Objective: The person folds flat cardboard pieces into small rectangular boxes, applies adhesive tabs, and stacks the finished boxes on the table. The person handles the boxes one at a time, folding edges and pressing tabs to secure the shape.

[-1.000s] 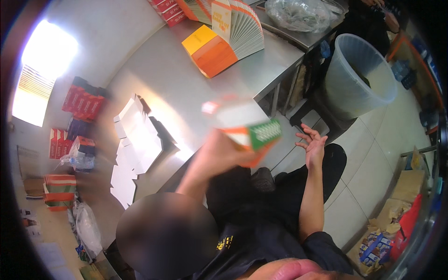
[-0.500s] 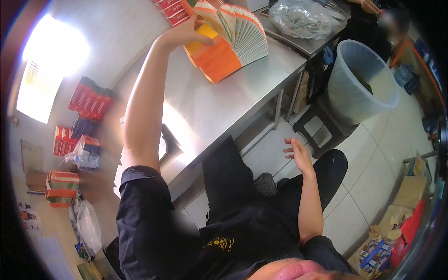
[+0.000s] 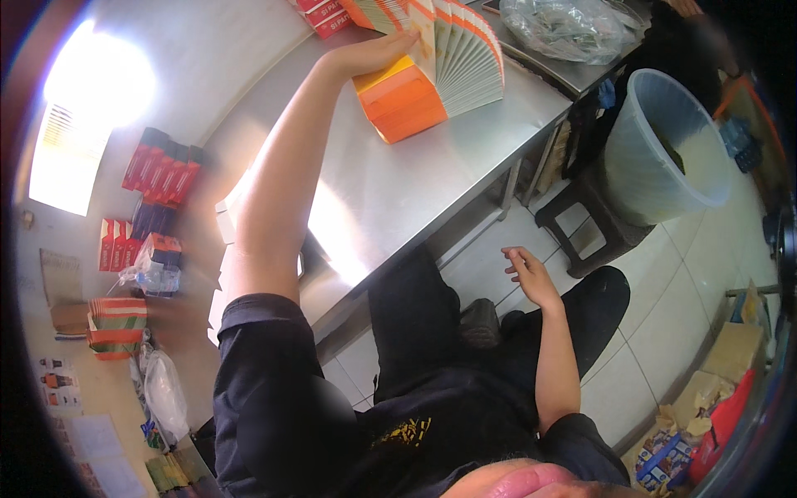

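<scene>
Cartons (image 3: 473, 70) in orange and white stand in a packed, fanned row just right of the left hand (image 3: 374, 56), which reaches far forward over the metal table (image 3: 390, 187). Its fingers lie together and extended, the tips meeting the near end of that row. The thumb side is hidden, so I cannot tell whether the hand pinches a carton or merely presses on one. On the near side of the hand, partly beneath it, sits an orange carton (image 3: 407, 101) with a yellow band. Red boxes (image 3: 320, 15) lie just beyond the hand, and white cardboard (image 3: 227, 217) shows well back from it, under its own forearm.

The right hand (image 3: 531, 278) hangs well apart from the row, loosely curled and holding nothing. A dark stool (image 3: 554, 220) stands just ahead and to its right, with a clear tub (image 3: 627, 158) farther out.

The step in hand looks like setting or squaring a carton at the end of the row. The next move seems to call for a light release, fingers sliding back toward the forearm without dragging the fanned edges or tipping the row.
</scene>
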### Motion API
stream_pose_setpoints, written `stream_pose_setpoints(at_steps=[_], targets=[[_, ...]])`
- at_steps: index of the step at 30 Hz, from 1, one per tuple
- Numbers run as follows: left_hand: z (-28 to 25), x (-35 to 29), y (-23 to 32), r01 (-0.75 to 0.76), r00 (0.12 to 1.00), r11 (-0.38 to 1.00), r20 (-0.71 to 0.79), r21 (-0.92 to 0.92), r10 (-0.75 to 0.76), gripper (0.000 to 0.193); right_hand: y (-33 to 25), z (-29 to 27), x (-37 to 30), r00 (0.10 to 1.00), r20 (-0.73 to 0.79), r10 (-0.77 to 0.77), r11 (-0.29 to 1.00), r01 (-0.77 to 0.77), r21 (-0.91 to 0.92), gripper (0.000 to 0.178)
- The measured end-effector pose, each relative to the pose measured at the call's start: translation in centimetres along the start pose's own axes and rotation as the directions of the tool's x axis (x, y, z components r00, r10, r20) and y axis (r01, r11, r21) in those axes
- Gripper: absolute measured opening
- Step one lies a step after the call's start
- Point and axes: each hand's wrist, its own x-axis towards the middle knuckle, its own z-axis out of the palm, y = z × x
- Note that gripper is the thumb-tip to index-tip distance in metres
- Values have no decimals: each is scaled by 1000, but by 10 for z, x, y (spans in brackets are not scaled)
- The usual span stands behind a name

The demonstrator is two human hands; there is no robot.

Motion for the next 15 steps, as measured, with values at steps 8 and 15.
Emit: stream_pose_setpoints(at_steps=[8, 15], targets=[[26, 23, 0, -177, 927, 980, -318, 90, 197, 49, 5, 1, 2, 1000, -5, 24, 1000, -24, -7, 51], [9, 43, 3, -386, 920, 840, 90, 381, 382, 43, 12, -2, -1, 999, -33, 35, 999, -35, 11, 51]])
